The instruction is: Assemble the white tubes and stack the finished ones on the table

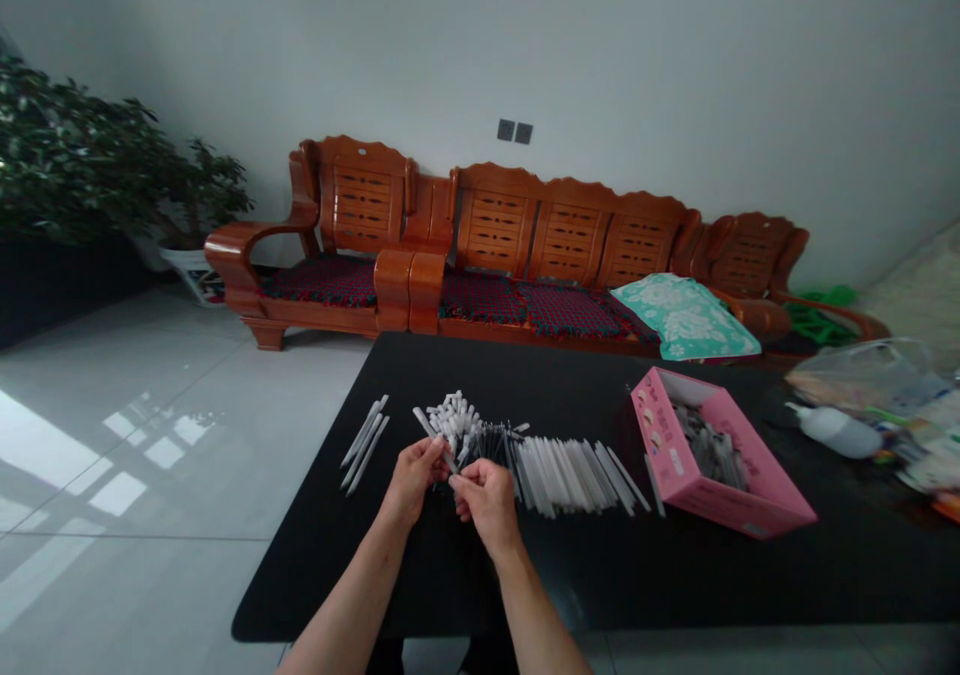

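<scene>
Both my hands meet over the near middle of a black table (420,595). My left hand (411,477) pinches one end of a thin white pen (429,427) that points up and to the left. My right hand (486,495) is closed close against it, fingers curled at the pen's lower end. Just beyond my hands lies a heap of white pen caps (457,417), and to their right a fanned row of white pens and dark refills (559,467). Three assembled white pens (365,442) lie apart on the left.
A pink open box (679,470) with grey parts stands right of the pens. A white bottle (836,428) and plastic bags (874,375) crowd the table's right end. A wooden sofa (495,245) lines the wall; a potted plant (82,160) stands far left.
</scene>
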{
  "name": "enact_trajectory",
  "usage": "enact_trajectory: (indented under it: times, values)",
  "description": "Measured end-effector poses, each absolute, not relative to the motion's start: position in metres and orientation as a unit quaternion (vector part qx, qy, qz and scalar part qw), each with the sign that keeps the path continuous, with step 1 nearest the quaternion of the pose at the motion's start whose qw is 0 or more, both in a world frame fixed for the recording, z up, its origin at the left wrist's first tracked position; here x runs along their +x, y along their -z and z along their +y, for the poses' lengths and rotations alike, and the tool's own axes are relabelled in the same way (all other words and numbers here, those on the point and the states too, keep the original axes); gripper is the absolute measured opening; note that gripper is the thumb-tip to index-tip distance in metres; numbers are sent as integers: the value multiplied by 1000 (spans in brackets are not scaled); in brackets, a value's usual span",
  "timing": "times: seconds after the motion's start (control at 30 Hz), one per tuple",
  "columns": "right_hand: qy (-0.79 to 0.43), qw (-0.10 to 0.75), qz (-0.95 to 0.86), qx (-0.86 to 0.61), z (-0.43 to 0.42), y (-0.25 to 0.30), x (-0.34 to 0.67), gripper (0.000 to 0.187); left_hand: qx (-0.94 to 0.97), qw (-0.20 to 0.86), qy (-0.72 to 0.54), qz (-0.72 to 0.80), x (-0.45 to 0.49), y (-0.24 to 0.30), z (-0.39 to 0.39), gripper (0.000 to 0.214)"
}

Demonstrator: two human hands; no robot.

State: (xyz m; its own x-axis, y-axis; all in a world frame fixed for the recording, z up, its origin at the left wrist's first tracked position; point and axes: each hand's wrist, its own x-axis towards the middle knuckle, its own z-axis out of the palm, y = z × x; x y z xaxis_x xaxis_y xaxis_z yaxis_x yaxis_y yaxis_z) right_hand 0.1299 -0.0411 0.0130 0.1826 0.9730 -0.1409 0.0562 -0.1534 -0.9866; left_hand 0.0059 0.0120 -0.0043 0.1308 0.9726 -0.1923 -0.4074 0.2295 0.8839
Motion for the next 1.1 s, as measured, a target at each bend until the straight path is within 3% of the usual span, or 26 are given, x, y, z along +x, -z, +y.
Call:
enact_trajectory:
  times: [0.17,0.33,0.6,0.8,0.93,1.1]
  values:
    - [-659,465,-333,-490,-41,-7,129,59,355,663,-525,399,4,-1,13,37]
    - [-656,488,-333,-469,-44,-5,129,48,359,671,-518,392,4,-1,12,38]
    - [-401,450,-483,-635,-41,3,148,23,314,638,-561,424,-10,6,25,42]
    - [-136,293,-604,-729,-38,9,143,15,294,626,-570,445,-10,15,26,43]
    - [-92,218,-636,-734,-36,13,128,9,284,620,-578,448,-13,18,27,41]
    - [-103,205,-633,-739,-34,10,124,14,284,621,-576,449,-19,17,28,40]
